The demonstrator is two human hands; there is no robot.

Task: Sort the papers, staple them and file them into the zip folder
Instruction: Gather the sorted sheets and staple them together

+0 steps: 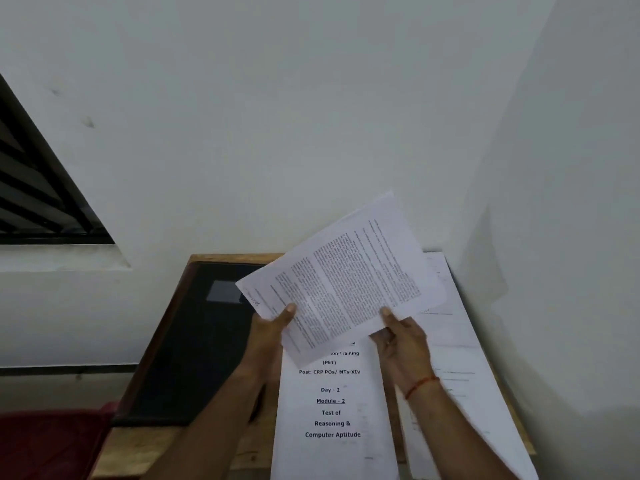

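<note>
A printed sheet (349, 278) full of dense text is held tilted in the air above the table. My left hand (272, 332) grips its lower left edge, thumb on top. My right hand (401, 337) pinches its lower right edge. Below it a cover page (332, 417) reading "Day - 2, Module - 2" lies flat on the wooden table (152, 448). More white pages (457, 344) lie to the right, partly under my right arm. A black zip folder (197, 348) lies flat on the left half of the table. No stapler is in view.
White walls close in behind the table and on its right. A dark louvred window (38, 188) sits at the left. A red surface (52, 441) lies at the lower left beside the table.
</note>
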